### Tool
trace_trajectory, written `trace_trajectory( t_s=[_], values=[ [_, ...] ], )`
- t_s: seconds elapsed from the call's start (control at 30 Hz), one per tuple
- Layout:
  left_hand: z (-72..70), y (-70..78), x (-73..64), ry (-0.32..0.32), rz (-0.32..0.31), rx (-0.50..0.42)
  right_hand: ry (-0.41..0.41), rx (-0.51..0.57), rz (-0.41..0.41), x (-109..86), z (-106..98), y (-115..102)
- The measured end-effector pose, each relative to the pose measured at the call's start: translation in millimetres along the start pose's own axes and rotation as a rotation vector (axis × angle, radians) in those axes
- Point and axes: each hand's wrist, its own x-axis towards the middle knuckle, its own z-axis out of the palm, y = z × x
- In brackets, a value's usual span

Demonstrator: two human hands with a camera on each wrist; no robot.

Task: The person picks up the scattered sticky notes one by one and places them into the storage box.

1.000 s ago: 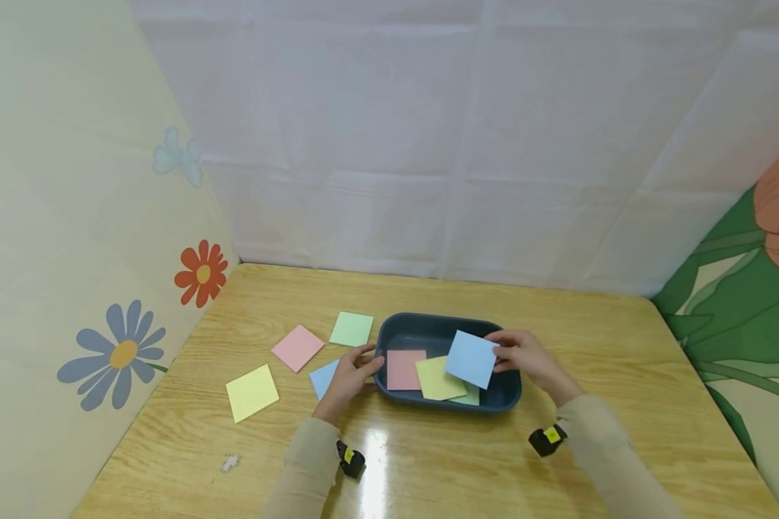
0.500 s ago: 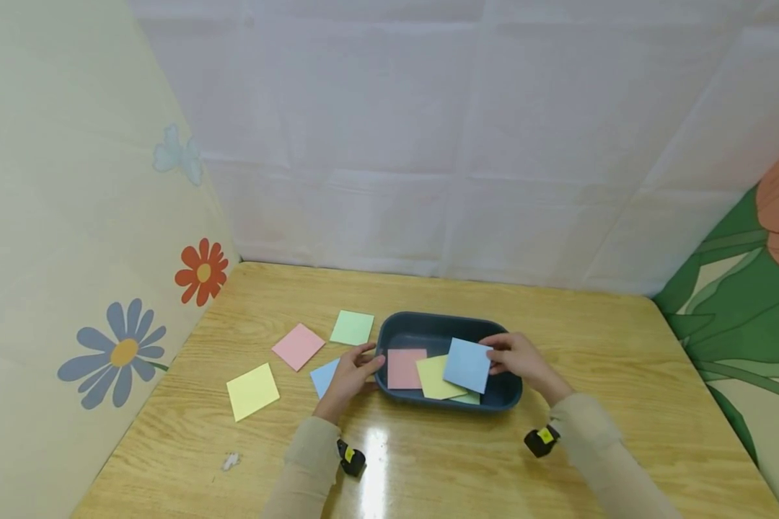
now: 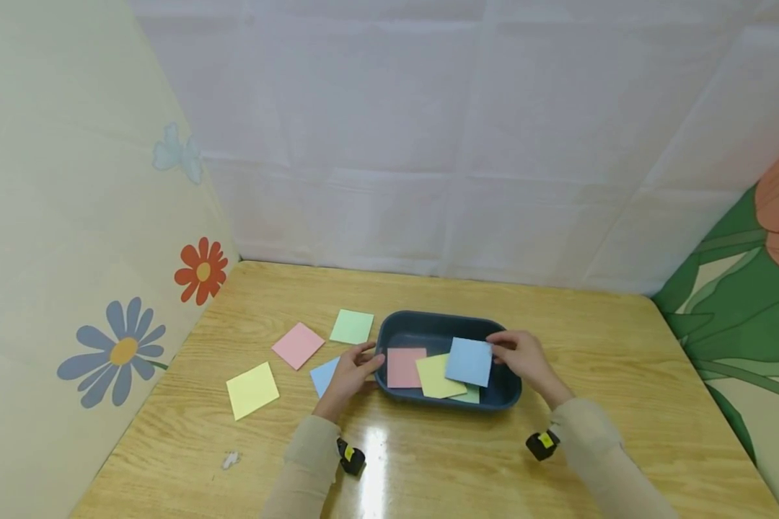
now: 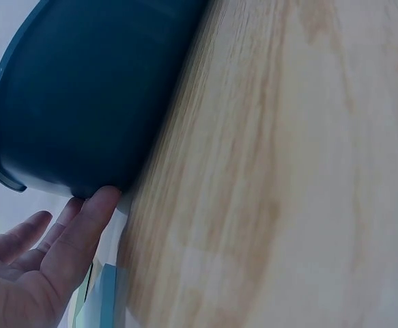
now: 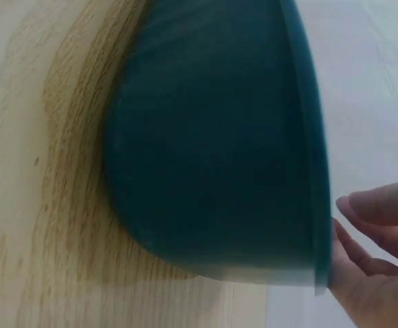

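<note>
One dark blue tray [image 3: 428, 331] sits at the lower centre of the head view. It contains four square paper notes: one pink note [image 3: 405, 368] at its left, one yellow note [image 3: 437, 378] at centre, one green note [image 3: 472, 394] partly covered, and one blue note [image 3: 469, 362] uppermost at the right.

Right hand [image 3: 524, 357]: reaches in over the tray's right end; thumb and fingers pinch the blue note's upper right corner. In the right wrist view, the rim hides the contact.

Left hand [image 3: 347, 375]: grips the tray's left end, thumb over the rim, fingers against the outer wall.

Four more notes lie on the wooden table [image 3: 623, 375], left of the tray: one green square [image 3: 352, 326], one pink square [image 3: 298, 346], one yellow square [image 3: 252, 391], and one blue square [image 3: 323, 375] partly hidden by the left hand.

Forearms enter from the bottom edge, converging toward the tray. Each wrist carries one black camera [image 3: 542, 445].
</note>
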Motion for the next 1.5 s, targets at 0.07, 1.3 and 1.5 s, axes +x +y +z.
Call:
trace_trajectory(
  t_s=[0.07, 1.3, 1.5],
  values=[
    [0.4, 3.8, -2.3, -0.008, 0.003, -0.004, 0.021, 0.014, -0.013, -1.9, -1.3, 0.4],
    [1.7, 1.0, -2.6, -0.019, 0.02, -0.029, 0.18, 0.154, 0.014, -31.6, -24.5, 9.9],
    [1.5, -0.5, -2.1, -0.006, 0.023, -0.018, 0.21, 0.17, 0.007, -40.7, -23.4, 10.1]
  ],
)
